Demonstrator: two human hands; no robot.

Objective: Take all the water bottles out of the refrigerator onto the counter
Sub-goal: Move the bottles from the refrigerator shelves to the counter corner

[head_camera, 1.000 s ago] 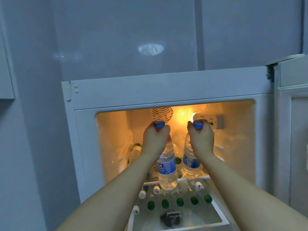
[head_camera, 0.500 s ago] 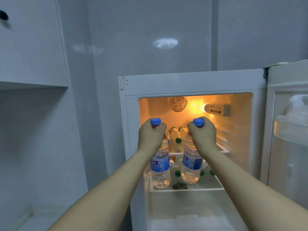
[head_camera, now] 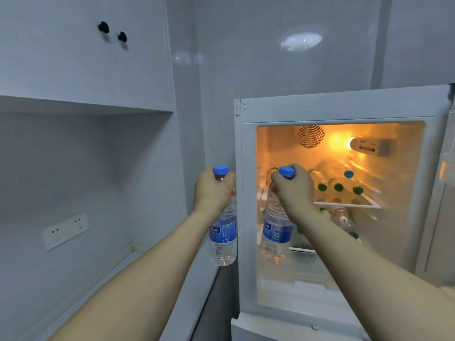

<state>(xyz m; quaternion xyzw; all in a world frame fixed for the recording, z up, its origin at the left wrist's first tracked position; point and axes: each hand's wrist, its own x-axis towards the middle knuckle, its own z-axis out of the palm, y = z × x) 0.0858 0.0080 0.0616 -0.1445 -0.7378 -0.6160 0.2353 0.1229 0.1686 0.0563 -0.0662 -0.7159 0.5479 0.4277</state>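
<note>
My left hand [head_camera: 213, 190] grips the neck of a clear water bottle [head_camera: 223, 238] with a blue cap and blue label, hanging upright left of the refrigerator [head_camera: 344, 104], over the counter's right end. My right hand [head_camera: 293, 188] grips a second blue-capped bottle [head_camera: 277, 232] the same way, in front of the lit opening. Inside, several green-capped bottles [head_camera: 338, 187] and one blue-capped bottle [head_camera: 348, 174] lie on the glass shelf [head_camera: 349, 205]. More bottles [head_camera: 343, 221] lie below it.
The white counter [head_camera: 138, 269] runs along the left, under a wall cupboard [head_camera: 83, 52] with two black knobs. A wall socket [head_camera: 65, 230] sits on the back wall. The open refrigerator door [head_camera: 448, 168] stands at the right edge.
Both hands have carried their bottles out of the refrigerator and to the left; the left bottle now hangs beside the refrigerator. My view has turned left, showing the counter and cupboard.
</note>
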